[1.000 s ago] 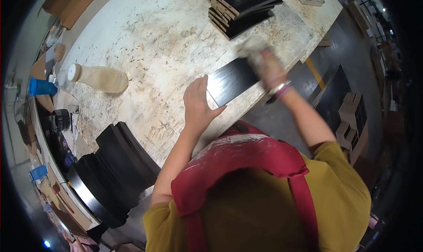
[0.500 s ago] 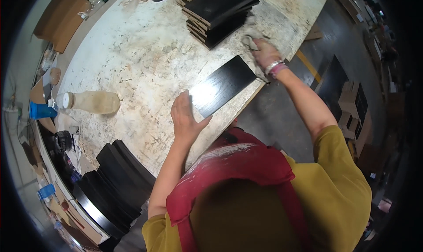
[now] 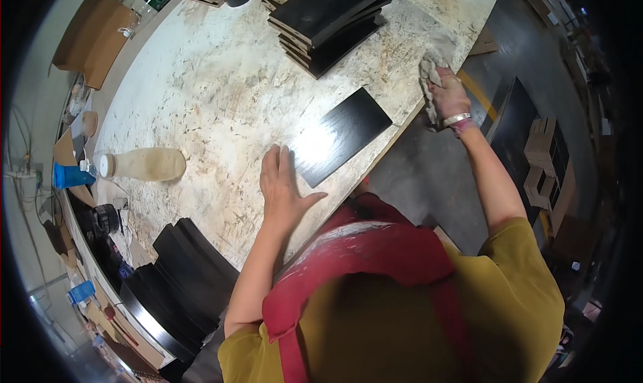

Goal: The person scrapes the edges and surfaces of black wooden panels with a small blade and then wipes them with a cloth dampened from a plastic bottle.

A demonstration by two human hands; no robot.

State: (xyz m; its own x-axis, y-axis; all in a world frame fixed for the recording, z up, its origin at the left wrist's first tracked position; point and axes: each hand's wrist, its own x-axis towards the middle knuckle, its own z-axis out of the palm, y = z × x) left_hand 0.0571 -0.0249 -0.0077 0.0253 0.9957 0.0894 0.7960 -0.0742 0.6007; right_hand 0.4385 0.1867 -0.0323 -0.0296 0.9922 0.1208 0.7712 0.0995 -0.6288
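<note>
A black wooden board [image 3: 348, 134] lies flat on the stained white table [image 3: 221, 108], close to its front edge, with bright light glaring off its left end. Beside that end rests my left hand [image 3: 284, 188], fingers stretched out on the tabletop and thumb apart, holding nothing. My right hand [image 3: 450, 98] is closed around a crumpled grey rag [image 3: 432, 81] at the table's right edge. Part of the rag hangs past the edge, away from the board.
Stacked black boards [image 3: 328, 18] stand at the back of the table. A cloudy bottle [image 3: 147, 164] lies on its side at the left, near a blue container [image 3: 72, 176]. Several dark curved panels [image 3: 181, 282] lean at the lower left. More boards [image 3: 546, 158] stand on the floor at right.
My right hand has moved right with the rag, from near the board's far corner to the table's edge. My left hand has shifted slightly, leaving a small gap from the board.
</note>
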